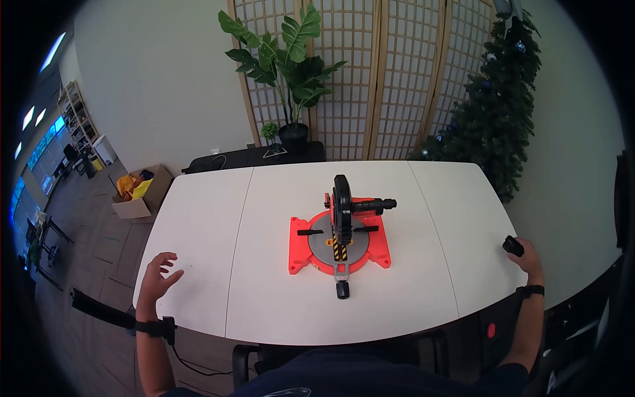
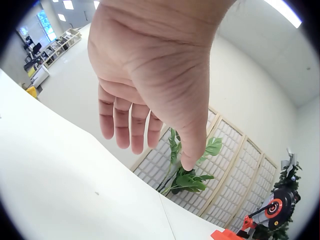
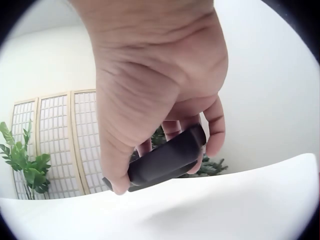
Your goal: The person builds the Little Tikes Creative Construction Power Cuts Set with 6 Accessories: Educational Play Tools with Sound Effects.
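A red and black toy-like miter saw (image 1: 340,238) stands mid-table, its black handle toward me and its round grey turntable on a red base. Over the table's right end, my right hand (image 1: 528,257) holds a small black blocky object (image 3: 167,157). Thumb on one side and fingers on the other grip it just above the white surface in the right wrist view. My left hand (image 1: 157,276) hovers at the table's left edge, fingers relaxed and slightly bent, with nothing in it. The left palm (image 2: 155,70) fills the top of the left wrist view.
The white table (image 1: 192,218) has seams between its panels. Behind it stand a potted plant (image 1: 293,132), a lattice folding screen (image 1: 344,73) and a decorated Christmas tree (image 1: 493,112). A cardboard box (image 1: 157,188) sits on the floor at left. A chair (image 1: 245,364) is close to my body.
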Tool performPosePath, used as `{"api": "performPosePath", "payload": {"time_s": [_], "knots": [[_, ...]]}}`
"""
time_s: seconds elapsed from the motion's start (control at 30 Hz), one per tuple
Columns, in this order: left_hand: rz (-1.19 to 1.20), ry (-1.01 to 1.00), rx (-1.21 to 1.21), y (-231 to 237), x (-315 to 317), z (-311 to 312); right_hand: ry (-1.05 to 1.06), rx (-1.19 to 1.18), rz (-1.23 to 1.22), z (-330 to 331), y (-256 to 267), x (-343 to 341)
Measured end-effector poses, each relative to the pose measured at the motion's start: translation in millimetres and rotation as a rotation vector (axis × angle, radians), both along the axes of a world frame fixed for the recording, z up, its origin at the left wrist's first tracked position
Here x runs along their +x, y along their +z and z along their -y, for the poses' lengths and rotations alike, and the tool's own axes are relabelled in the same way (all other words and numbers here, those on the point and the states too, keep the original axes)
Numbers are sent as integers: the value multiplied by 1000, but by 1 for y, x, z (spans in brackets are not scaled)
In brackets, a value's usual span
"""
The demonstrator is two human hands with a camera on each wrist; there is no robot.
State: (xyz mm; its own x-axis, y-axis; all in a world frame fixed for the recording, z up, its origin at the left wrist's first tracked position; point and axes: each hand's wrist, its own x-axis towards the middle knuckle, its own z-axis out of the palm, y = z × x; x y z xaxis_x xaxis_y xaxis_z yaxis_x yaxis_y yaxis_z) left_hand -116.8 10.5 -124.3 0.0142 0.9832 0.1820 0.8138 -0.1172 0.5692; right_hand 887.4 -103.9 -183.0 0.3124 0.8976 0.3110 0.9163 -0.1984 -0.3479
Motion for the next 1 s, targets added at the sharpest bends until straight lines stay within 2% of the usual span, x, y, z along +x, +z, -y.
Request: {"api": "performPosePath", "payload": {"time_s": [0.07, 0.13, 0.2, 0.33, 0.37, 0.5, 0.67, 0.73, 0.87, 1.0], "knots": [[-2, -5, 2, 9, 4, -1, 88, -44, -144, -17, 30, -37], [-3, -9, 3, 20, 11, -3, 127, -20, -82, -29, 53, -71], [4, -50, 27, 32, 18, -7, 180, -26, -215, -43, 71, -96], [-1, -92, 65, 54, 34, -14, 281, -10, -238, -60, 114, -156], [10, -115, 82, 60, 38, -16, 296, -17, -325, -66, 118, -164], [-5, -175, 118, 87, 59, -22, 418, 49, -204, -75, 158, -218], [-45, -273, 207, 114, 90, -30, 503, 47, -225, -81, 191, -266], [-44, -283, 211, 124, 103, -33, 623, 128, -255, -83, 198, -283], [-34, -386, 260, 151, 132, -37, 746, 98, -177, -83, 227, -314], [-118, -479, 351, 172, 158, -40, 827, 102, -272, -80, 250, -347]]}}
